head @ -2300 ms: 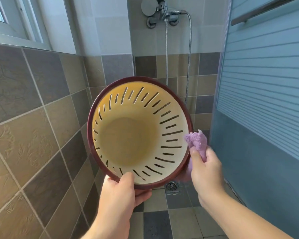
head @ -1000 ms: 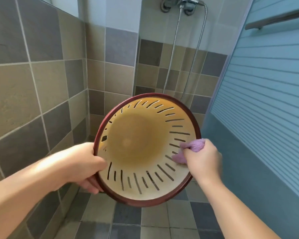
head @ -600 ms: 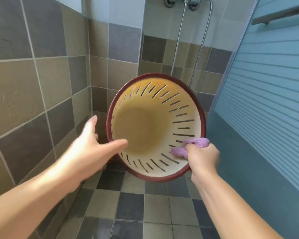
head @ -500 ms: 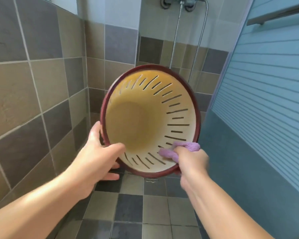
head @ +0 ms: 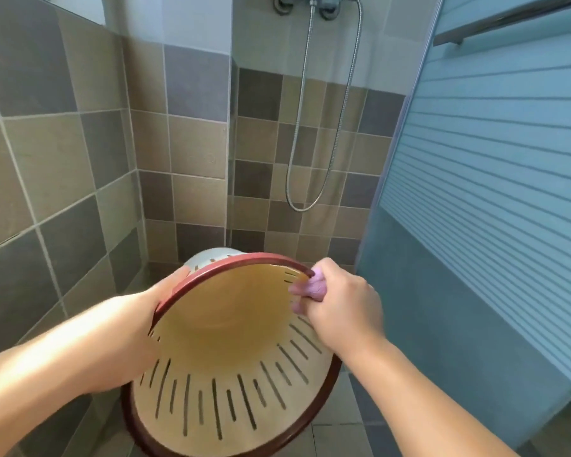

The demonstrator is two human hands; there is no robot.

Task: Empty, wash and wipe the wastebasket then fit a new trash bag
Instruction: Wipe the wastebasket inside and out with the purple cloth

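Observation:
A cream wastebasket (head: 231, 364) with slotted walls and a dark red rim is held low in front of me, its open mouth tilted up toward the camera. My left hand (head: 165, 301) grips the rim and outer wall on the left side. Over at the far right part of the rim, my right hand (head: 340, 308) is closed on a small purple cloth (head: 312, 288), which presses against the inner wall just under the rim. The basket is empty inside.
Brown and grey tiled walls (head: 80, 166) stand close on the left and ahead. A shower hose (head: 314, 133) hangs from a mixer on the back wall. A frosted blue striped partition (head: 495, 199) closes off the right. Tiled floor lies below.
The basket has dropped lower and come closer, its mouth tilting up. My left hand regripped the left rim. My right hand with the cloth moved from the lower right to the upper right rim.

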